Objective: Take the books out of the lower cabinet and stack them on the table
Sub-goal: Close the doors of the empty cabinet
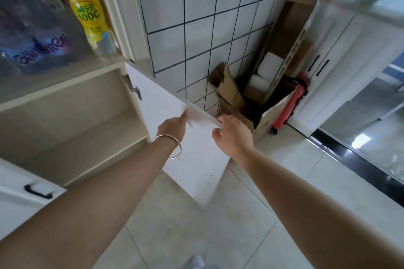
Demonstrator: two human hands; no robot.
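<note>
**Both hands at the open door of the lower cabinet**

The lower cabinet [72, 124] stands open, and the two shelves that can be seen inside it are bare; no books show anywhere in the view. On the shelf above it there is a yellow drink bottle [88, 10] and, just beside it to the left, a pack of bottles in blue wrapping [32, 35]. At the tiled wall, a cardboard box [262, 113] on the floor holds folded cardboard and a tall, narrow carton with white pieces inside.

Both arms reach forward to the white cabinet door [192, 159], which is swung wide open. The left hand [173, 125], with a gold bangle [169, 146] at the wrist, lies against the top edge of the door; its fingers are blurred, so I cannot tell their grip. The right hand [232, 133] touches the same edge, fingers curled loosely over it.
</note>
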